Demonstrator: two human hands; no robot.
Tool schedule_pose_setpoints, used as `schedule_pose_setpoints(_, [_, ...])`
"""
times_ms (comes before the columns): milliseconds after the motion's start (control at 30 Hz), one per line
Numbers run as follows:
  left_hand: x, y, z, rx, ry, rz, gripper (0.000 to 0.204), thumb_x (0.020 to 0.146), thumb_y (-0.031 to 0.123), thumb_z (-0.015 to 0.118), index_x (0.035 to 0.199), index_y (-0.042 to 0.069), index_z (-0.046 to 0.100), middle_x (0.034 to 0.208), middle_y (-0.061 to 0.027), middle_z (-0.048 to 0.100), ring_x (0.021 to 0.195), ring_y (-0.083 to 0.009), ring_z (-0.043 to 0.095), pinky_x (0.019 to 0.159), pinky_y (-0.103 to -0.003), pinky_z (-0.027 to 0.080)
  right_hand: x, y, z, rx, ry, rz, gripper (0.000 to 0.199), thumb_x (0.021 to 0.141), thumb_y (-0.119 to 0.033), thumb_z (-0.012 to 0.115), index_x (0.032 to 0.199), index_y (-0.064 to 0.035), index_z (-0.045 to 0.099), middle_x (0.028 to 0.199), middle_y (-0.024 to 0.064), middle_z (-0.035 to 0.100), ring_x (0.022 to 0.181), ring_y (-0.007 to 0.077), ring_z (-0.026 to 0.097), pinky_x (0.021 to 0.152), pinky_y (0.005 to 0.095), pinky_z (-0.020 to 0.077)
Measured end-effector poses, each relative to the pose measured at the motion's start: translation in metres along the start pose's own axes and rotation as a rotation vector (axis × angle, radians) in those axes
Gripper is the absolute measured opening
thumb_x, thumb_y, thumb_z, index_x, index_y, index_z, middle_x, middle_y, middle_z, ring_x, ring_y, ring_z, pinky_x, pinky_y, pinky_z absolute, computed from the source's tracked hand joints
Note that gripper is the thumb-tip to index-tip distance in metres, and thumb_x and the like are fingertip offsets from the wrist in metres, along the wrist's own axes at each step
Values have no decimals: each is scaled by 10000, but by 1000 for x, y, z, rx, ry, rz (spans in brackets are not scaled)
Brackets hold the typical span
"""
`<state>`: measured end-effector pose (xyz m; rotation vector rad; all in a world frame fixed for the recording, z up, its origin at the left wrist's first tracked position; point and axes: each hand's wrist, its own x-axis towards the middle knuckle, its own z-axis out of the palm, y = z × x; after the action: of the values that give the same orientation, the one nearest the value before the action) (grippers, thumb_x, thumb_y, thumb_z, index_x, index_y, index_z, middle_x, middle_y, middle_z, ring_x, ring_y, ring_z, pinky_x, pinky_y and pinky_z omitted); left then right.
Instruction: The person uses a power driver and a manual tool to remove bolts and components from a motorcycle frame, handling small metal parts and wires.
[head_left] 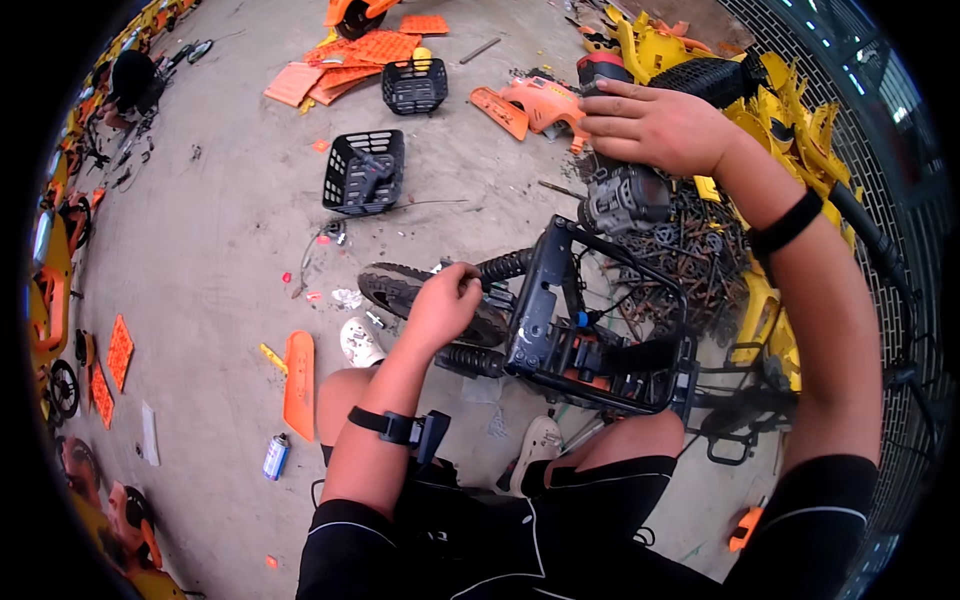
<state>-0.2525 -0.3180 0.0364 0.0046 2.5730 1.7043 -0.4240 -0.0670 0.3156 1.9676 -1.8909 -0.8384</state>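
My left hand (445, 310) is over the black-tyred wheel (388, 284), beside a coil spring shock absorber (505, 266). Its fingers are curled with thumb and forefinger close together; whatever they hold, if anything, is too small to make out. My right hand (650, 125) lies over the handle of a grey-black cordless power drill (625, 198), fingers stretched out flat. The drill's red-and-black battery (602, 70) shows past the fingertips, and a long bit (560, 188) points left. Between my knees and the drill stands a black metal vehicle frame (535, 320) with wires inside.
Black baskets (364, 172) and orange panels (380, 48) lie ahead. Metal parts (690, 265) and yellow plastic shells (800, 130) are heaped at right. An orange panel (299, 385) and a spray can (276, 456) are at left. A person (132, 80) crouches far left.
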Motion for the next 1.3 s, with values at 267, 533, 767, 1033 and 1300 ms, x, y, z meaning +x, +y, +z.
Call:
schedule_pose_setpoints(267, [8,5,8,17,-13,44,247,925,169,633,1089,-14,660,907,-180,702,812,-264,683,761,-347,534,14,14,-37,-27,29,-35,316,853,-76,587,1166,-109,617,1370,60,593,1358,260,501,1181,423,380])
schedule_pose_setpoints(533, [15,21,-12,-280,41,77,369,952,239,648,1241,14,602,1113,-141,692,998,-221,666,853,-327,514,-14,-15,-47,486,200,1009,293,886,-219,715,1108,-38,653,970,125,682,921,323,660,821,385,518])
schedule_pose_setpoints(767, [-4,51,-25,-1262,-255,290,746,1025,503,504,1493,-50,328,1429,-216,510,1322,-289,507,1059,-402,444,135,-112,-58,1200,196,1347,331,898,-248,686,1071,32,655,963,216,684,918,385,673,833,432,529])
schedule_pose_setpoints(1033, [-15,-25,-92,-1477,266,-588,250,943,236,647,1048,30,550,830,-116,653,731,-220,665,661,-337,584,111,-144,-48,1229,44,1149,290,932,-224,686,1133,-15,667,1037,173,699,984,297,683,878,373,533])
schedule_pose_setpoints(1300, [7,-11,-92,-1302,148,-549,309,901,241,706,1054,-6,602,901,-113,670,766,-201,688,634,-336,586,51,-141,34,1127,43,1242,214,897,-119,730,1088,-24,712,979,93,691,869,183,648,785,306,514])
